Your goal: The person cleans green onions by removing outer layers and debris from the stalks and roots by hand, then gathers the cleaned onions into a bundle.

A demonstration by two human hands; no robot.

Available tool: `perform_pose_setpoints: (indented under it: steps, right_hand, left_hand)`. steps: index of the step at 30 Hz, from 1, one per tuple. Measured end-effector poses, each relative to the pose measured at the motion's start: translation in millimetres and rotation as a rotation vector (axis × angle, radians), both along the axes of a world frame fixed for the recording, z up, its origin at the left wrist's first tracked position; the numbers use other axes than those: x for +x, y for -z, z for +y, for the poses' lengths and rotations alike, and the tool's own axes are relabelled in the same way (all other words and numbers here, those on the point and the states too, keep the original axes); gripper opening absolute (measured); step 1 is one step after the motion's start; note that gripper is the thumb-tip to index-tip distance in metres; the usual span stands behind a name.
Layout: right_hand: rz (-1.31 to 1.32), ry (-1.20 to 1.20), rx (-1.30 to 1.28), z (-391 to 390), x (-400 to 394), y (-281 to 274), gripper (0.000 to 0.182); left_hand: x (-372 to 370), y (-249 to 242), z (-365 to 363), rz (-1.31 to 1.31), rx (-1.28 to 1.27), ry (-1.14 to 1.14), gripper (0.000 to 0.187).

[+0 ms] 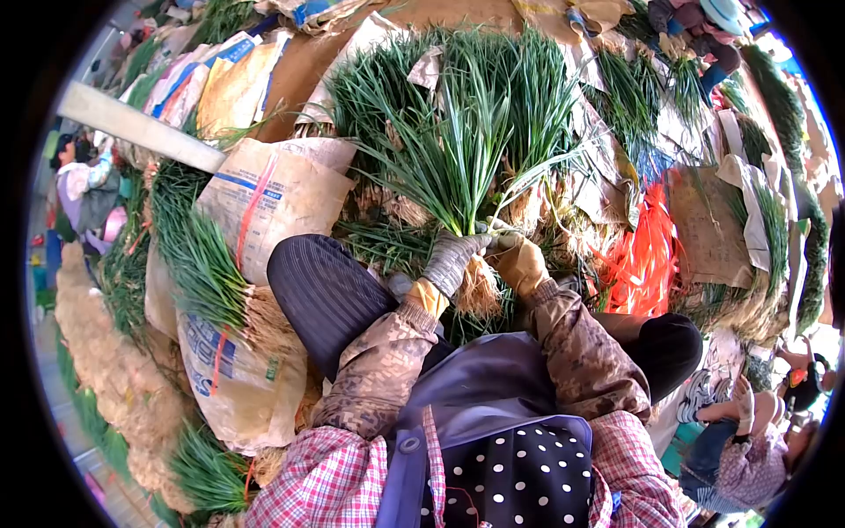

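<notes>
Bunch of long-leaved seedlings [466, 167] upright between person's knees, leaves fanning far, pale roots [478, 286] hanging near. Left hand [444, 262], grey-wrapped, fingers closed around stem bases. Right hand [521, 262], yellow-gloved, fingers bent in beside same bases; whether pinching stems, cannot tell. Step looks like gathering and evening bunch; next move calls for firm left grip, roots kept level. Larger seedling pile [537, 97] beyond; red plastic strips [647, 255] right; printed sack [264, 198] left.
</notes>
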State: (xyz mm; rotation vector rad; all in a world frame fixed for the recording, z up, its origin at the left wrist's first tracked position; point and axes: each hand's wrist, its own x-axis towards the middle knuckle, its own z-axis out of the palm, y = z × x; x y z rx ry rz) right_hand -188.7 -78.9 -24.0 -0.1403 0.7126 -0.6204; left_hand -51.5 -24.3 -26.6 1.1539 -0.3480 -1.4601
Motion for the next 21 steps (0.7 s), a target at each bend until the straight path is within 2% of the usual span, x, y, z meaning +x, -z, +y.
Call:
perform_pose_setpoints:
  steps: [3,4,7,8,9,11,12,13,15,16,19,20,21]
  right_hand:
    - [0.356,-0.030,-0.304,4,5,-11,0.027]
    - [0.323,-0.028,-0.383,2,6,-7,0.024]
    - [0.529,-0.014,-0.330,-9,0,9,0.024]
    - [0.376,0.055,-0.236,-13,-4,13,0.024]
    - [0.409,0.127,-0.155,-20,-5,27,0.026]
    - [-0.282,0.090,-0.191,-36,-19,66,0.029]
    - [0.118,0.032,-0.154,-36,-13,17,0.033]
    - [0.561,0.119,-0.157,-30,8,-27,0.034]
    - [0.610,0.042,-0.381,-29,8,-11,0.036]
    - [0.641,0.003,-0.348,-29,4,-5,0.034]
    - [1.103,-0.115,-0.599,-9,15,10,0.033]
    - [1.115,-0.077,-0.809,-1,13,14,0.025]
    - [1.130,-0.030,-1.017,7,15,5,0.019]
  left_hand:
    - [0,3,-1,0.011,0.082,-0.006,0.016]
    - [-1,3,-1,0.064,0.057,0.006,0.018]
    - [-3,-6,0,0.222,-0.022,0.037,0.024]
    - [0,-9,0,0.233,-0.052,0.076,0.028]
    - [0,-8,0,0.213,-0.047,0.082,0.028]
    - [1,0,0,0.178,-0.034,0.086,0.028]
    - [0,4,0,0.154,0.023,0.111,0.025]
    - [-2,16,-1,0.117,0.091,0.164,0.024]
    - [-1,10,-7,0.037,0.223,0.264,0.023]
    - [-3,7,-6,-0.099,0.232,0.277,0.021]
    - [-3,-12,-6,-0.223,0.237,0.206,0.022]
    - [-3,0,-2,-0.077,0.113,0.133,0.023]
    - [-2,4,-2,-0.066,0.156,0.132,0.022]
